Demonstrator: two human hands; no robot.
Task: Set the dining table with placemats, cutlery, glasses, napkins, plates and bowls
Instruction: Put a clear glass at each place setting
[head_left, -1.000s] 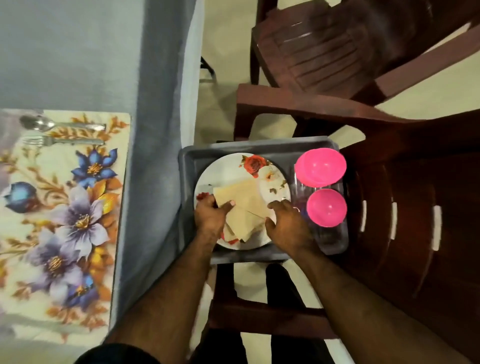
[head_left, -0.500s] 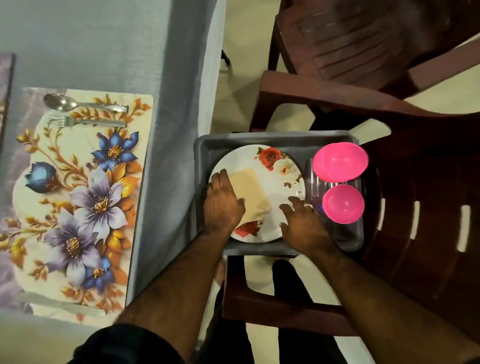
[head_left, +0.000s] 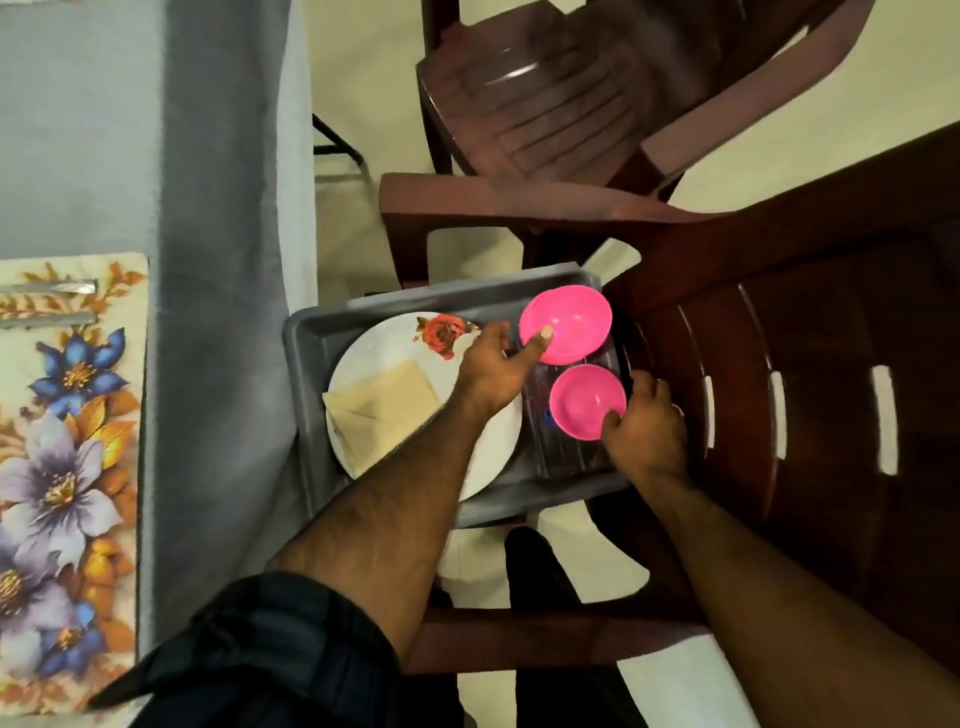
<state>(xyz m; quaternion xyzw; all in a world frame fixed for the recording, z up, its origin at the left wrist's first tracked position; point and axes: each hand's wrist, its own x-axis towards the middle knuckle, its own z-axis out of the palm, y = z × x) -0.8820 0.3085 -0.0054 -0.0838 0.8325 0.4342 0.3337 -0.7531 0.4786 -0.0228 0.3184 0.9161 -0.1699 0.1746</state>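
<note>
Inside gray tray (head_left: 306, 338): plate (head_left: 384, 343), napkins (head_left: 387, 402), two pink bowls (head_left: 571, 327).

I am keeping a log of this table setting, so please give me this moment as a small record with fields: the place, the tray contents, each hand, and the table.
place: grey tray on a brown chair beside the table
tray contents: floral plate with folded napkins on it; two pink bowls; clear glasses under the bowls, number unclear
left hand: thumb on the rim of the far pink bowl
right hand: thumb on the rim of the near pink bowl
table: floral placemat with cutlery at its far end
</note>
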